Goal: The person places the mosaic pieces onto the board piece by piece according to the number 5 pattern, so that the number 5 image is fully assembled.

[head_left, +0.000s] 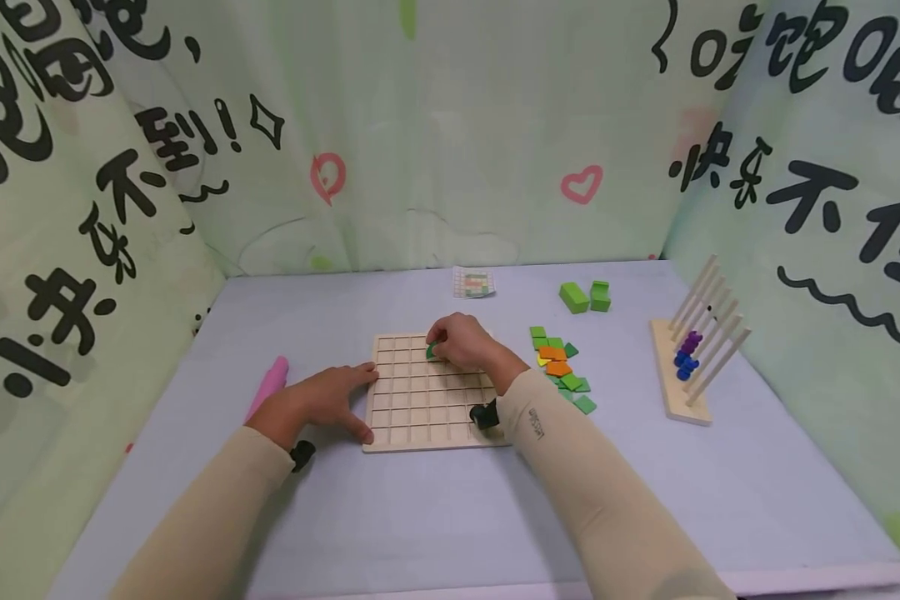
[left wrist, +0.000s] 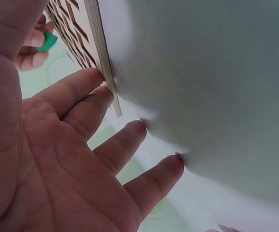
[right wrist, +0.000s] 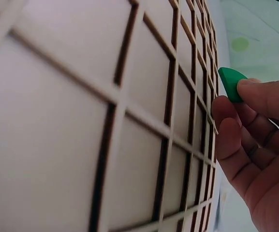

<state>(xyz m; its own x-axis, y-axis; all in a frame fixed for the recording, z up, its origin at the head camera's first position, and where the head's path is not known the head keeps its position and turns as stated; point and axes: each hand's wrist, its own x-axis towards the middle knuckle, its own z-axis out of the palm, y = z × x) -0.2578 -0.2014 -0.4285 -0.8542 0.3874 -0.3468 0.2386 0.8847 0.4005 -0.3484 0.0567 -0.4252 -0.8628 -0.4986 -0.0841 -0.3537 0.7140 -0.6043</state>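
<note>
My right hand (head_left: 461, 340) pinches a small dark green tile (right wrist: 231, 83) between thumb and fingers. It is close over the far rows of a wooden grid board (head_left: 405, 408), whose cells in view hold no tiles. My left hand (head_left: 326, 400) has its fingers spread along the board's left edge. In the left wrist view the fingertips (left wrist: 98, 77) touch that edge, and the other fingers rest on the table. Right of the board lies a loose group of green tiles (head_left: 585, 404), orange tiles (head_left: 558, 367) and a bit of yellow.
A pink rod-like object (head_left: 270, 385) lies beyond my left wrist. Two green blocks (head_left: 573, 297) and a patterned card (head_left: 473, 282) lie at the back. On the right stands a wooden peg rack (head_left: 667, 375) with blue and purple figures (head_left: 687, 357). Printed curtains surround the table.
</note>
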